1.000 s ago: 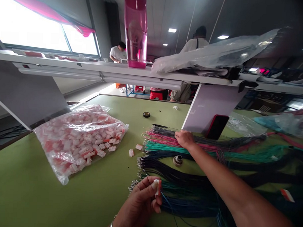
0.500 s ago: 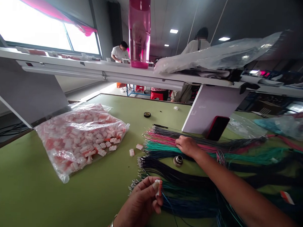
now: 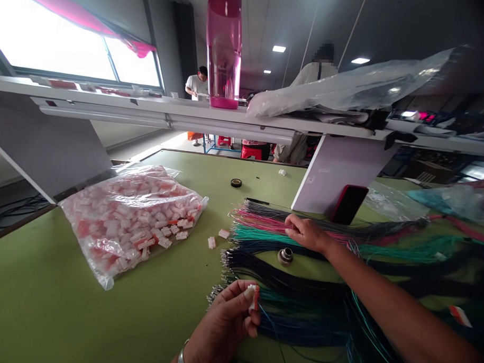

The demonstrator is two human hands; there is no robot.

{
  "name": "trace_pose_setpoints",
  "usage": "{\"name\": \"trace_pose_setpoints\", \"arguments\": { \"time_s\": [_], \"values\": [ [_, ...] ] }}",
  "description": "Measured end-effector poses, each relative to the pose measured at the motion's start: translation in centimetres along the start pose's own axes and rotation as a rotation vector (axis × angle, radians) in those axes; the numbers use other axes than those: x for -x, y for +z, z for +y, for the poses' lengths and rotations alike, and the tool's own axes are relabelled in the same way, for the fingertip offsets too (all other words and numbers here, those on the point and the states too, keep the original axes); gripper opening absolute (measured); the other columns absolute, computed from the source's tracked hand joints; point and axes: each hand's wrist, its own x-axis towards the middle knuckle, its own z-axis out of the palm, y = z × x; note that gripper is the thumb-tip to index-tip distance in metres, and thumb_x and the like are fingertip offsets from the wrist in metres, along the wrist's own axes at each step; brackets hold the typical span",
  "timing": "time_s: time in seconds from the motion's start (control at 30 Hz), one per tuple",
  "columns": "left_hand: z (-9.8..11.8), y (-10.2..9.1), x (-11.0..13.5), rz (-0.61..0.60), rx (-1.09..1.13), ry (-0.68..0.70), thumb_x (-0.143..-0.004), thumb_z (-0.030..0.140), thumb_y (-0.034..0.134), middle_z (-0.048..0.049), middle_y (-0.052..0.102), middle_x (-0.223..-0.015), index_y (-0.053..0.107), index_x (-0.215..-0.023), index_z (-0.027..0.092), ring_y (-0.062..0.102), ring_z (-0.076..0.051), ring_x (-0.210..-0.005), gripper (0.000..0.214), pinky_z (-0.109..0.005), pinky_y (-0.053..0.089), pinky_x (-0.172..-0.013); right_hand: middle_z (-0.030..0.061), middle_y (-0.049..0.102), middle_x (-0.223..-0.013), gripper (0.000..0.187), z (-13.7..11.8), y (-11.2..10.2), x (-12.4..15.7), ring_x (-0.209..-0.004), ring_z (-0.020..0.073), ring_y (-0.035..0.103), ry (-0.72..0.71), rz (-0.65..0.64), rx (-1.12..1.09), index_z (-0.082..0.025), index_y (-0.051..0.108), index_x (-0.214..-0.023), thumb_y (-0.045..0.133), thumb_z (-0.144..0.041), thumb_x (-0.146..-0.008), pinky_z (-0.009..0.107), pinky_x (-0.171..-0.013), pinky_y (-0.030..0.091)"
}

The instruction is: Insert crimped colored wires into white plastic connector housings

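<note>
My left hand (image 3: pixel 225 318) is at the bottom of the view, pinching a small white and red connector housing (image 3: pixel 254 297) between thumb and fingers. Fine wire ends reach toward it from the dark teal bundle (image 3: pixel 293 301). My right hand (image 3: pixel 309 234) lies across the pink and teal wire bundles (image 3: pixel 272 229), its fingertips on the pink wires; whether it grips them is hidden. A steel ferrule-like fitting (image 3: pixel 285 256) stands just below that hand. Further left lie a clear bag of connector housings (image 3: pixel 131 222) and loose housings (image 3: pixel 218 238).
The green workbench (image 3: pixel 64 281) runs ahead to a white shelf (image 3: pixel 149 107) carrying a pink bottle (image 3: pixel 223 54) and plastic sheeting (image 3: pixel 348 90). A phone (image 3: pixel 349 204) leans against a shelf support. A tape roll (image 3: pixel 236 183) lies nearby. Two people (image 3: pixel 197 85) stand beyond.
My right hand has slid rightward and slightly toward me across the wire bundles. My left hand keeps its hold on the housing. The view has shifted slightly.
</note>
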Motion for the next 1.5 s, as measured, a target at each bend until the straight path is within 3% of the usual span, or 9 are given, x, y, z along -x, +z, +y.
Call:
{"name": "trace_pose_setpoints", "arguments": {
  "time_s": [0.17, 0.33, 0.5, 0.6, 0.8, 0.9, 1.0, 1.17, 1.5],
  "values": [
    [0.0, 0.0, 0.0, -0.022, 0.001, 0.018, -0.080, 0.027, 0.073, -0.0001, 0.054, -0.071, 0.065, -0.090, 0.012, 0.052, -0.007, -0.057, 0.020, -0.019, 0.042, -0.048, -0.0022, 0.058, -0.065, 0.027, -1.0, -1.3, 0.5, -0.060, 0.0131, 0.049, -0.044, 0.033, -0.215, -0.019, 0.062, -0.077, 0.048, -0.039, -0.089, 0.023, -0.057, 0.038],
    [0.0, 0.2, 0.1, -0.007, -0.002, 0.004, -0.079, 0.026, 0.073, 0.0002, 0.054, -0.071, 0.065, -0.090, 0.013, 0.051, -0.007, -0.056, 0.019, -0.019, 0.041, -0.048, -0.0015, 0.056, -0.069, 0.031, -1.4, -2.2, 1.4, -0.061, 0.0126, 0.046, -0.014, 0.112, -0.344, -0.017, 0.061, -0.086, 0.045, -0.044, -0.091, 0.023, -0.056, 0.039],
    [0.0, 0.3, 0.2, -0.001, 0.001, 0.009, -0.078, 0.027, 0.074, 0.0002, 0.054, -0.071, 0.065, -0.090, 0.012, 0.052, -0.008, -0.056, 0.020, -0.019, 0.042, -0.047, -0.0021, 0.055, -0.060, 0.028, -1.9, -2.6, 2.3, -0.057, 0.0132, 0.046, 0.001, 0.101, -0.364, -0.018, 0.061, -0.070, 0.055, -0.040, -0.086, 0.024, -0.055, 0.035],
    [0.0, 0.3, 0.2, -0.003, -0.002, 0.008, -0.078, 0.026, 0.074, 0.0001, 0.055, -0.071, 0.065, -0.090, 0.012, 0.052, -0.008, -0.056, 0.021, -0.019, 0.042, -0.047, -0.0023, 0.053, -0.060, 0.028, -2.5, -3.4, 2.8, -0.057, 0.0130, 0.047, -0.011, 0.097, -0.421, -0.018, 0.060, -0.074, 0.051, -0.041, -0.089, 0.023, -0.054, 0.037],
    [-0.1, 0.2, 0.2, -0.007, 0.015, 0.002, -0.077, 0.026, 0.075, 0.0003, 0.055, -0.071, 0.066, -0.091, 0.012, 0.054, -0.008, -0.056, 0.021, -0.019, 0.043, -0.048, -0.0005, 0.058, -0.069, 0.028, -6.5, -5.0, 4.7, -0.061, 0.0122, 0.054, -0.161, 0.057, -0.524, -0.018, 0.061, -0.093, 0.042, -0.039, -0.098, 0.023, -0.059, 0.043],
    [-0.1, 0.2, 0.2, -0.006, 0.016, -0.003, -0.076, 0.027, 0.076, 0.0002, 0.055, -0.071, 0.066, -0.091, 0.012, 0.054, -0.008, -0.057, 0.023, -0.019, 0.042, -0.048, 0.0016, 0.064, -0.078, 0.021, -9.2, -4.8, 5.7, -0.067, 0.0123, 0.057, -0.311, 0.034, -0.498, -0.019, 0.062, -0.094, 0.045, -0.031, -0.098, 0.023, -0.063, 0.043],
    [-0.1, 0.2, 0.2, -0.013, 0.011, -0.001, -0.076, 0.028, 0.077, 0.0003, 0.056, -0.071, 0.066, -0.090, 0.013, 0.053, -0.008, -0.056, 0.023, -0.019, 0.042, -0.048, 0.0013, 0.064, -0.081, 0.014, -11.2, -4.2, 6.5, -0.069, 0.0118, 0.056, -0.355, 0.019, -0.503, -0.020, 0.062, -0.094, 0.049, -0.024, -0.096, 0.023, -0.064, 0.042],
    [-0.1, 0.5, 0.3, -0.018, 0.012, -0.003, -0.076, 0.028, 0.076, 0.0002, 0.056, -0.070, 0.065, -0.088, 0.013, 0.053, -0.008, -0.056, 0.022, -0.019, 0.042, -0.048, 0.0004, 0.063, -0.075, 0.014, -12.7, -2.7, 7.6, -0.069, 0.0129, 0.056, -0.246, 0.030, -0.606, -0.020, 0.064, -0.085, 0.052, -0.020, -0.092, 0.024, -0.065, 0.042],
    [-0.3, 0.4, 0.2, -0.023, 0.068, -0.047, -0.076, 0.026, 0.077, -0.0010, 0.060, -0.069, 0.067, -0.091, 0.012, 0.057, -0.008, -0.056, 0.022, -0.019, 0.045, -0.048, -0.0028, 0.049, -0.057, 0.016, -13.2, -0.7, 9.0, -0.053, 0.0108, 0.041, 0.070, 0.006, -0.753, -0.019, 0.061, -0.068, 0.058, -0.025, -0.082, 0.021, -0.046, 0.032]
  ]
}}
